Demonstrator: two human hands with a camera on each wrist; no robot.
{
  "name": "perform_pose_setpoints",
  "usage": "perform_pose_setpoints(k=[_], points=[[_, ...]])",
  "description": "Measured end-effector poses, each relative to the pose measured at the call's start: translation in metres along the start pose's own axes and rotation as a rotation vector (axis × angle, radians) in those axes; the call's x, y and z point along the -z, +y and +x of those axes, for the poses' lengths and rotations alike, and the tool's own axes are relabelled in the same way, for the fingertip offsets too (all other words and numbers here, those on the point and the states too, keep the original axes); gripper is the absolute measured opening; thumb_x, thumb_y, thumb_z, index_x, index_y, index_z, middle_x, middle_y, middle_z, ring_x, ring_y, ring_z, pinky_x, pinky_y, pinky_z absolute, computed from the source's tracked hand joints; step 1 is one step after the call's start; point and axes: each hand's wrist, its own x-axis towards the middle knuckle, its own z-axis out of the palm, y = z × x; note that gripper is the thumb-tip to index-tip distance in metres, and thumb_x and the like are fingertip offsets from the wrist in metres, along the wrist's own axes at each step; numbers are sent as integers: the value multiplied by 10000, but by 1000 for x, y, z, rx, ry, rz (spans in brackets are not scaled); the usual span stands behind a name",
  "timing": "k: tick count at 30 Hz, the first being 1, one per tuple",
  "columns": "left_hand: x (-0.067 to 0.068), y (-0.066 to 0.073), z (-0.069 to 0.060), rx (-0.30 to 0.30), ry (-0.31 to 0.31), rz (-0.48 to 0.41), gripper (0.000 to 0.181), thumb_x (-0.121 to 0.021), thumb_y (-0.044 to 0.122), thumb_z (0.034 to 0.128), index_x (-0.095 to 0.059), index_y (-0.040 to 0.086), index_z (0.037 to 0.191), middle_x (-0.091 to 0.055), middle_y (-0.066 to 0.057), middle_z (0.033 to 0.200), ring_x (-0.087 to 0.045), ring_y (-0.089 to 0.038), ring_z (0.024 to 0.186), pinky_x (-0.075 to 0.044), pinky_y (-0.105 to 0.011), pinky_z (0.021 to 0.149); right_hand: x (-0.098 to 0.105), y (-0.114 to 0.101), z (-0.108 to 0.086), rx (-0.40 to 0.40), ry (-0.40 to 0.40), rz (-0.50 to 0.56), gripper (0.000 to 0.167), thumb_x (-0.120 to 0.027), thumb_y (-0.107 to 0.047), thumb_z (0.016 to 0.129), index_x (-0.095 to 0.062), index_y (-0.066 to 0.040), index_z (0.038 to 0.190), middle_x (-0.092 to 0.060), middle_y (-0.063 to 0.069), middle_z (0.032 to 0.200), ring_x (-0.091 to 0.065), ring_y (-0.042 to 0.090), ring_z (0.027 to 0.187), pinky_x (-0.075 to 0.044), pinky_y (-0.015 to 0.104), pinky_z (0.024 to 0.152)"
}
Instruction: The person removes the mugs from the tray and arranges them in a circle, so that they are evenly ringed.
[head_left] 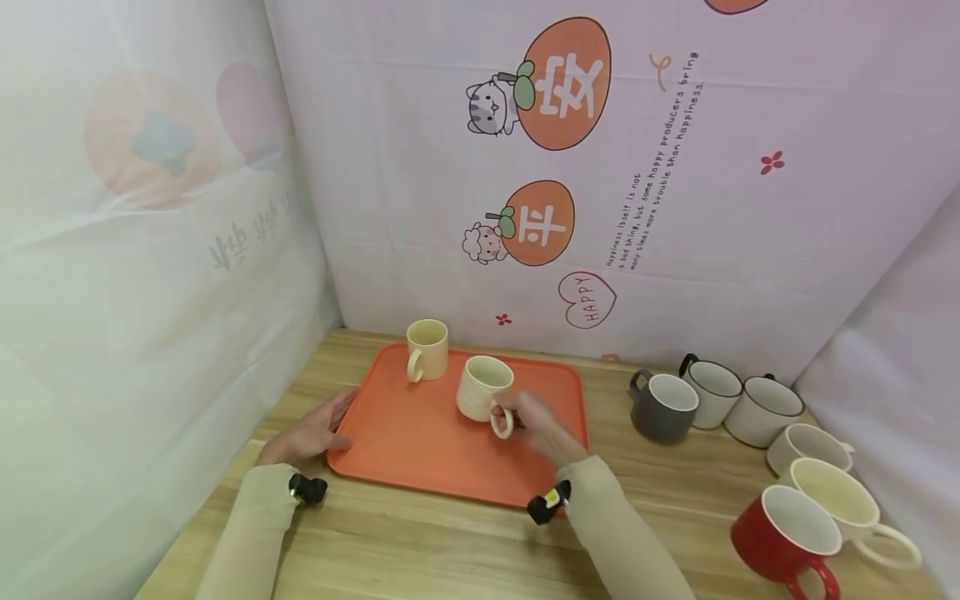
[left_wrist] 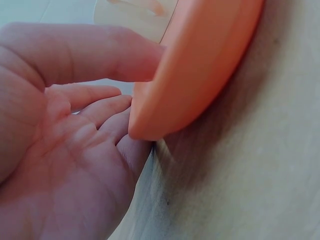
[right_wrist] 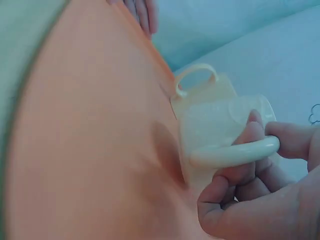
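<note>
An orange tray point(head_left: 420, 433) lies on the wooden table. At its left edge, my left hand point(head_left: 311, 429) grips the rim, with the thumb point(left_wrist: 115, 52) over the rim and the fingers on its outer side. My right hand point(head_left: 536, 421) holds a cream mug point(head_left: 480, 392) by its handle point(right_wrist: 235, 154), fingers passing through the loop. This mug is upright at the tray's middle; whether its base touches the tray I cannot tell. A pale yellow mug point(head_left: 431, 354) stands at the tray's back left, its handle toward the front.
To the right of the tray are a dark grey mug point(head_left: 663, 408), white mugs with dark rims point(head_left: 763, 412), a smaller off-white mug point(head_left: 802, 446), a yellow mug point(head_left: 836, 492) and a red mug point(head_left: 780, 533). Printed cloth point(head_left: 420, 167) hangs behind and on both sides.
</note>
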Motion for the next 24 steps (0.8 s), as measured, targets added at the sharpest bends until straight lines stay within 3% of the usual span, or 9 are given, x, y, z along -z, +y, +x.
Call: perform_pose_setpoints(k=[3, 7, 10, 15, 19, 24], points=[[0, -1, 0, 3, 6, 1, 1074, -676, -64, 905, 49, 17, 1693, 70, -228, 1775, 14, -487, 1629, -303, -396, 1259, 10, 2, -20, 0, 2, 29, 310, -513, -133, 1071, -635, 43, 847, -535, 38, 652, -465, 168, 600, -402, 292, 663], [0, -2, 0, -5, 10, -16, 1081, -673, -78, 888, 45, 6, 1691, 65, -236, 1773, 12, -493, 1628, -219, -556, 1283, 26, 3, -52, 9, -20, 77, 315, -526, -141, 1079, -676, 36, 865, -585, 20, 674, -491, 155, 627, -423, 272, 686], [0, -1, 0, -16, 6, -21, 1078, -670, -87, 891, 52, -5, 1687, 73, -244, 1770, 20, -502, 1624, -165, -638, 1268, 38, 5, -77, 9, -52, 103, 303, -553, -145, 1074, -743, -38, 864, -662, -14, 710, -571, 112, 664, -490, 240, 716], [0, -2, 1, -17, -2, -28, 1087, -680, -81, 892, 65, -17, 1681, 84, -253, 1766, 36, -504, 1622, -139, -648, 1271, 57, 9, -111, 23, -82, 138, 302, -549, -135, 1080, -753, -127, 858, -707, -71, 766, -652, 48, 758, -541, 197, 810], [0, -1, 0, -20, -8, -47, 1097, -685, -85, 882, 66, -24, 1679, 87, -265, 1761, 48, -510, 1619, -114, -661, 1277, 72, 14, -135, 32, -5, 105, 263, -557, -124, 1082, -765, -129, 921, -702, -91, 859, -647, 41, 836, -537, 192, 843], [0, -1, 1, -16, -6, -55, 1103, -688, -77, 874, 55, -6, 1686, 81, -251, 1767, 45, -495, 1625, -130, -653, 1278, 89, 25, -161, 17, 143, 36, 296, -576, -121, 1075, -781, -127, 862, -711, -93, 873, -655, 54, 875, -545, 194, 864]])
